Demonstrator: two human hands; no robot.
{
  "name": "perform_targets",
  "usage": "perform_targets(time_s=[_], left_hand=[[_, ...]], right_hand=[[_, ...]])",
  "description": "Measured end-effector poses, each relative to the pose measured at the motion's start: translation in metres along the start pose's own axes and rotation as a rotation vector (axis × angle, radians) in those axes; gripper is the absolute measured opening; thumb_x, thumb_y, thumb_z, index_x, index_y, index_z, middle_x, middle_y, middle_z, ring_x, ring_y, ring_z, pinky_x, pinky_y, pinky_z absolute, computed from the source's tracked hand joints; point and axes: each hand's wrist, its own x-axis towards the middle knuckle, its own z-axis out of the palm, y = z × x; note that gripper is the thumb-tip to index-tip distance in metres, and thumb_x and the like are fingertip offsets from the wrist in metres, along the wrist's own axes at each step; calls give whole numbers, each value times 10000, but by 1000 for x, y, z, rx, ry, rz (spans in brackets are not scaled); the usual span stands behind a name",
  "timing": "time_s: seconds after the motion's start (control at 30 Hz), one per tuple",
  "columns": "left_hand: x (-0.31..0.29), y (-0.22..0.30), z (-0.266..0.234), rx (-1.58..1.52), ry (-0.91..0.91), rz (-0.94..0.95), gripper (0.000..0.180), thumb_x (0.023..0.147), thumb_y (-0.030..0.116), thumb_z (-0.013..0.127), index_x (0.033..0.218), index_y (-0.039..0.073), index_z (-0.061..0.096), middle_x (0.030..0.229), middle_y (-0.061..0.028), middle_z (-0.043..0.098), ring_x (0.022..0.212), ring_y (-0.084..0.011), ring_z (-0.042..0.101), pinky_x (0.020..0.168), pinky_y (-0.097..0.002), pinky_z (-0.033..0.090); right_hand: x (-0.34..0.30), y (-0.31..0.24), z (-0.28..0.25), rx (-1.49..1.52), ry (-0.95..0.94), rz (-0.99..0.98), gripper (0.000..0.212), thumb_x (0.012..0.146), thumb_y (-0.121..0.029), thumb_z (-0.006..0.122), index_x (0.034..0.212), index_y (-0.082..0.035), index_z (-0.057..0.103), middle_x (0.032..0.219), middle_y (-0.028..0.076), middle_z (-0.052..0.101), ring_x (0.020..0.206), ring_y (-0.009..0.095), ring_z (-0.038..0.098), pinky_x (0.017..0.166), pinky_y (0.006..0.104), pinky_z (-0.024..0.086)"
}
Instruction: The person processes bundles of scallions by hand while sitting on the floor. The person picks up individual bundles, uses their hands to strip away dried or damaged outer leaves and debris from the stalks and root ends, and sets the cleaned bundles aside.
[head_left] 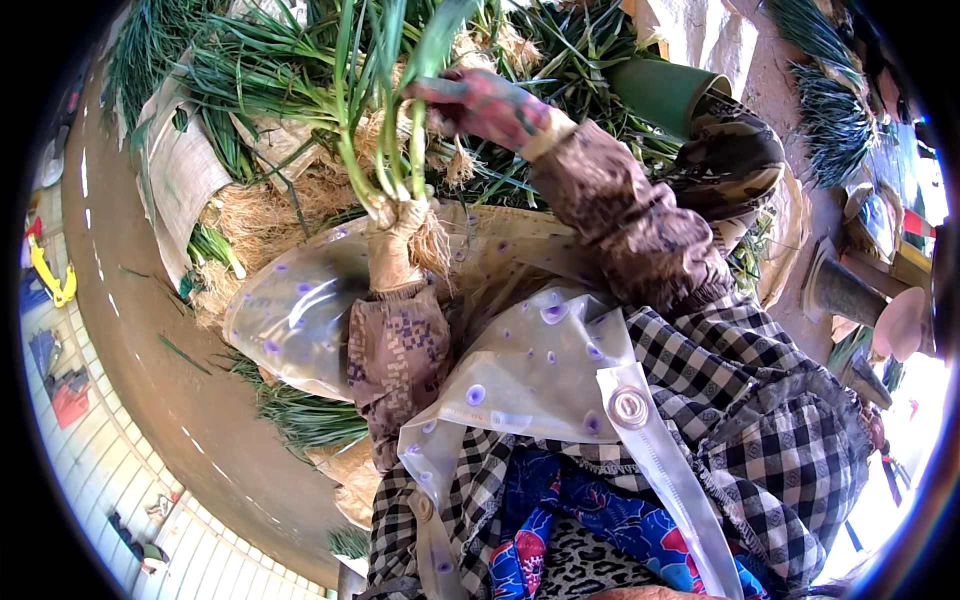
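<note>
Head view: a bunch of scallions (pixel 417 160) stands leaves up above a spotted plastic sheet (pixel 300 305). I see the left hand (pixel 396 250) with fingers closed around the root end. The gloved right hand (pixel 490 108) is at the leaves, its fingers curled but blurred; I cannot tell whether they grip. Beyond lies a heap (pixel 265 85) of more scallions, near a green boot (pixel 665 95); checked cloth (pixel 770 430) spreads below.

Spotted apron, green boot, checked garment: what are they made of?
Spotted apron: apparently plastic film, glossy; glare, see-through. Green boot: likely rubber or PVC, smooth; shaft holds its round shape. Checked garment: woven cloth, matte; soft creases, fibre unclear.
</note>
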Motion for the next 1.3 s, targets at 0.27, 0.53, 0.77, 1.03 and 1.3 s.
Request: perform_targets(time_s=[0.27, 0.53, 0.77, 1.03, 1.3], left_hand=[[22, -7, -23, -412, 167, 243, 302, 815, 70, 576, 1085, -12, 468, 941, -157, 563, 742, -192, 578, 620, -252, 508], [42, -24, -23, -475, 197, 164, 240, 837, 124, 549, 1028, -7, 486, 829, -142, 591, 632, -188, 575, 471, -225, 485], [25, -11, -2, -346, 64, 6, 425, 853, 348, 537, 1112, 18, 465, 989, -136, 566, 774, -206, 603, 541, -247, 521], [13, -20, 12, -52, 244, -87, 301, 805, 223, 635, 1015, 16, 570, 827, -78, 627, 653, -143, 585, 564, -240, 485], [-2, -28, 22, 300, 129, 118, 264, 782, 163, 662, 991, 17, 594, 874, -39, 615, 701, -115, 555, 606, -237, 449]], right_hand=[[23, -16, 68, -339, -35, -189, 239, 820, -190, 611, 886, 38, 578, 626, 60, 563, 478, 91, 488, 416, 206, 390], [-76, -14, 59, -321, 67, -258, 176, 769, -180, 669, 811, -13, 628, 614, 54, 591, 478, 84, 524, 403, 205, 406], [-75, -75, -58, -276, 549, -345, 195, 781, -164, 641, 877, -1, 596, 677, 74, 605, 458, 114, 507, 403, 203, 385], [-28, 10, -20, 258, 174, 162, 383, 873, -103, 445, 1222, 48, 400, 957, 177, 600, 636, 165, 597, 530, 269, 513], [-3, 38, -3, -1035, 541, -627, 670, 608, -326, 766, 1128, -12, 482, 927, 157, 549, 842, 242, 563, 704, 335, 480]])
